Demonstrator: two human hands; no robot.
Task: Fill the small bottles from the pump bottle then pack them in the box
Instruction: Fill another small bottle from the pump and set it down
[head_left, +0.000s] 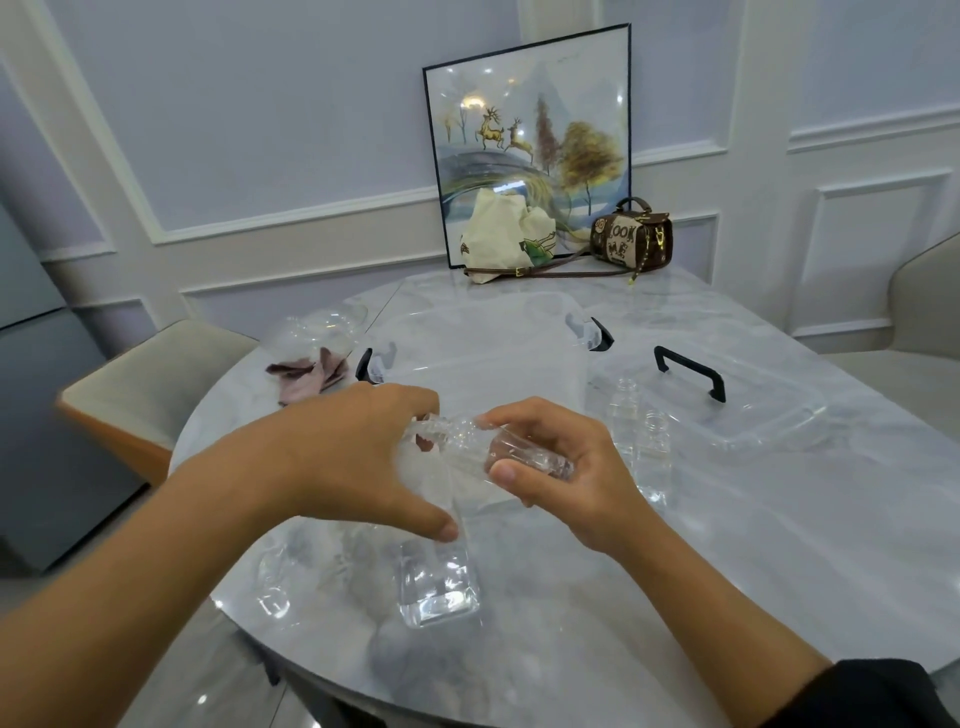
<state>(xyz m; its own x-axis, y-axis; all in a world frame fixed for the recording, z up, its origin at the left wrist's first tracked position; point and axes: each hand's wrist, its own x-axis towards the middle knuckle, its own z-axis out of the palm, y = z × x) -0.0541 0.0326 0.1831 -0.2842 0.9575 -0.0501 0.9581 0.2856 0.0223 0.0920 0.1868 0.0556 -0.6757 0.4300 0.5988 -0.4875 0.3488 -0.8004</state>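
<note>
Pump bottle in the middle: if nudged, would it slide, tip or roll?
The pump bottle looks tall on a small square base, so it may tip rather than roll. The liquid it seems to hold likely adds weight. The glossy table might let it slide.

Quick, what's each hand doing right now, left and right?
Left hand: closed over the top of the pump bottle.
Right hand: holding a small bottle, tilted toward the pump's top.

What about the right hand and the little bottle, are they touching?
Touching. Head view: the right hand pinches the little bottle between thumb and fingers.
</note>
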